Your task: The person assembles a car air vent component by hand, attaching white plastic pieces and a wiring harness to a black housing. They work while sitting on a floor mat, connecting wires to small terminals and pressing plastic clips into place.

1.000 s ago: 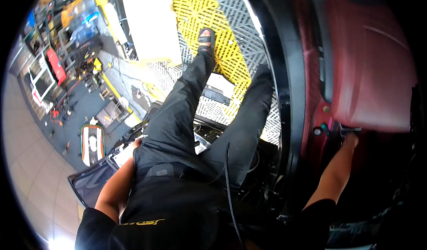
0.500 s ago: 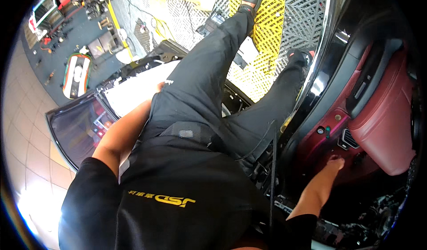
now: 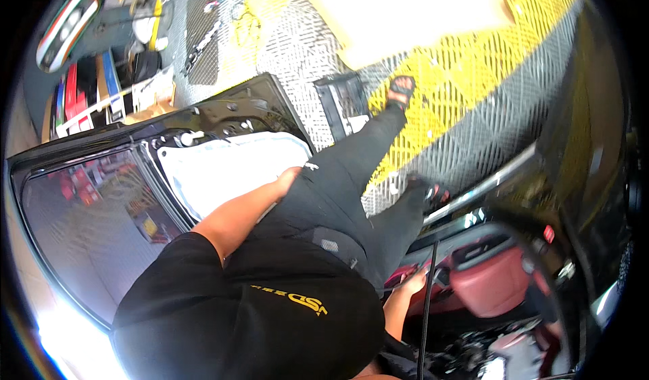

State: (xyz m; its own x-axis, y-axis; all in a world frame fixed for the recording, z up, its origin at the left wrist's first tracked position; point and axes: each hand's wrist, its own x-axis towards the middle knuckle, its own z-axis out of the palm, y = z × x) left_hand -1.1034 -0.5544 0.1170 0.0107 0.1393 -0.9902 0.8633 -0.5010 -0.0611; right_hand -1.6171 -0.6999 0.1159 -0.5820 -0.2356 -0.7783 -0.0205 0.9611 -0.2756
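Note:
My left hand (image 3: 289, 179) rests against the thigh of my dark trousers (image 3: 338, 170), beside the open car door (image 3: 270, 96). Its fingers are hidden behind the leg. White sheeting (image 3: 230, 167) covers much of that door's inner side. On the other side, my right hand (image 3: 414, 283) reaches into the car next to dark red interior trim (image 3: 439, 301). It is small and blurred there, so I cannot make out its fingers or whether it touches the trim. A dark red padded seat part (image 3: 490, 290) lies just beyond it.
A black cable or strap (image 3: 427, 312) hangs in front of the car opening. Cardboard (image 3: 412, 15) lies on the yellow and grey grid floor (image 3: 466, 109), near a dark flat case (image 3: 341, 103). Several boxes (image 3: 101, 86) stand behind the door.
My view has swung, bringing more of the open door and cardboard into sight. My right hand now appears closer to my body, beside the trim. My left hand stays at my thigh.

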